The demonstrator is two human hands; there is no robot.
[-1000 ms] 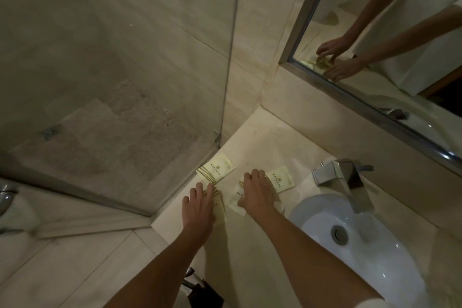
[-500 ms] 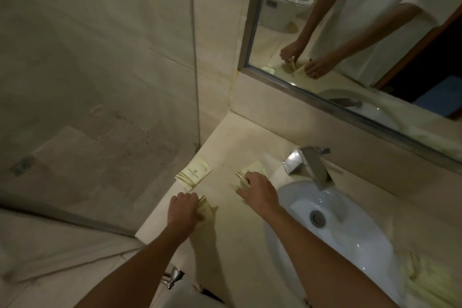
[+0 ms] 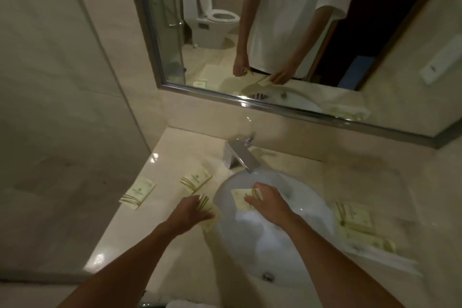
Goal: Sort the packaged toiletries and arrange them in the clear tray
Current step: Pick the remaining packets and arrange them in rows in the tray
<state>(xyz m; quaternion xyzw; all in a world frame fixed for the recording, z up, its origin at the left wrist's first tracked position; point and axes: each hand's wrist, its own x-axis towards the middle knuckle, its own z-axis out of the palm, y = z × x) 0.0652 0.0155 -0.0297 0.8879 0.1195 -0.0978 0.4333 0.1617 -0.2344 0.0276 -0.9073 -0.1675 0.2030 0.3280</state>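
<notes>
- Over the basin (image 3: 295, 245): right hand (image 3: 268, 204) carrying one flat packet (image 3: 241, 197), thumb and fingers pinched on its right end, left end sticking out free.
- Beside the basin's left rim, on the counter (image 3: 125, 232): left hand (image 3: 190, 211) palm-down on another packet (image 3: 208, 217), fingers bent over it; cannot tell whether gripped or just pressed.
- Left of the tap (image 3: 240, 157): two more packets lying flat and apart, one near the tap (image 3: 196, 179), one toward the counter's left edge (image 3: 137, 192).
- Right of the basin: clear tray (image 3: 375, 247), blurred, with pale boxes or packets (image 3: 355, 215) in or on it; exact layout unreadable.
- Handling guess: very light, thin, papery sleeves; likely to flex rather than hold shape, and to lie tight against the smooth stone.
- Best hold probably an edge pinch, thumb under, fingers on top; sliding to the counter edge first should help lift a flat one.
- Glossy wrap plus polished counter looks slippery; light squeeze enough, hard squeeze may crease.
- Risk: carry path crosses the open basin, so a dropped packet lands in it.
- Stack of same-type packets likely to fan out; square up against the tray wall.
</notes>
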